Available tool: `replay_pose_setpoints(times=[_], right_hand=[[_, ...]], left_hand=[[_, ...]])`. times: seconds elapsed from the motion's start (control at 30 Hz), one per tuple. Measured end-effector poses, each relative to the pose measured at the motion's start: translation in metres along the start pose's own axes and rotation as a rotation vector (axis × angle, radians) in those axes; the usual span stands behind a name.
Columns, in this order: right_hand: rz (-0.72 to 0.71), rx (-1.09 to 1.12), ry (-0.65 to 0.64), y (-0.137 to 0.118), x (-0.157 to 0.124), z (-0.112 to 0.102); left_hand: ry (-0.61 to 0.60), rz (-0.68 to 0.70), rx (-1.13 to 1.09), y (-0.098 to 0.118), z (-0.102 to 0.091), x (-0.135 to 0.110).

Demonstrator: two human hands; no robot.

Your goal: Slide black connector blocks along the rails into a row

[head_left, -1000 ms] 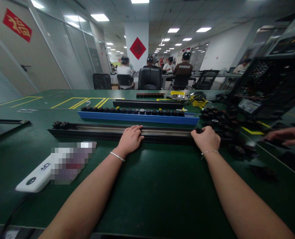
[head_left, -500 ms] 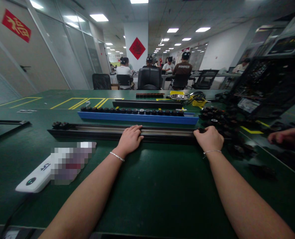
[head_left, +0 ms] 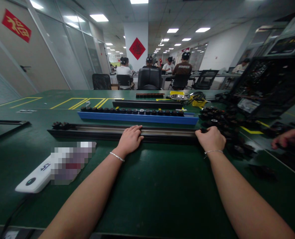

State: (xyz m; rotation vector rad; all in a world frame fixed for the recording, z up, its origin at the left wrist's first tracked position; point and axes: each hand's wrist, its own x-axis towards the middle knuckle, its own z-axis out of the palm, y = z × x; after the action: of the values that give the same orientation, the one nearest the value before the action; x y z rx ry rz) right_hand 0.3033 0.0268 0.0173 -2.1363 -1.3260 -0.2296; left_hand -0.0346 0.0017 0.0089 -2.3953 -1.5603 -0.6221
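A long black channel rail [head_left: 100,131] lies crosswise before me, with a few small black parts [head_left: 60,125] seated at its left end. My left hand [head_left: 130,137] rests over the middle of this rail, fingers across its top and thumb along the near side. At the right end, my right hand [head_left: 211,138] is closed in a pinch on a small black part [head_left: 202,130], most of which the fingers hide. Just beyond runs a blue rail [head_left: 137,117] holding a row of similar black parts [head_left: 142,112].
Loose black parts [head_left: 213,114] are heaped at the right. Another person's hand [head_left: 290,138] is at the right edge. A white device [head_left: 35,177] lies left of my forearm. Farther back are another black rail [head_left: 147,104], a metal bowl [head_left: 178,97] and a dark case [head_left: 264,83].
My right hand has shifted slightly to the right along the rail's end. My left hand has stayed in place. The other person's hand has moved a little rightward.
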Motion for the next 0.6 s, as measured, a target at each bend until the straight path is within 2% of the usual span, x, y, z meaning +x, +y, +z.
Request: replay_pose_setpoints(times=[0.6], right_hand=[[0.008,-0.004,0.044,0.0035,0.0016,-0.001]], left_hand=[[-0.003,-0.001,0.007,0.0003,-0.001,-0.0007]])
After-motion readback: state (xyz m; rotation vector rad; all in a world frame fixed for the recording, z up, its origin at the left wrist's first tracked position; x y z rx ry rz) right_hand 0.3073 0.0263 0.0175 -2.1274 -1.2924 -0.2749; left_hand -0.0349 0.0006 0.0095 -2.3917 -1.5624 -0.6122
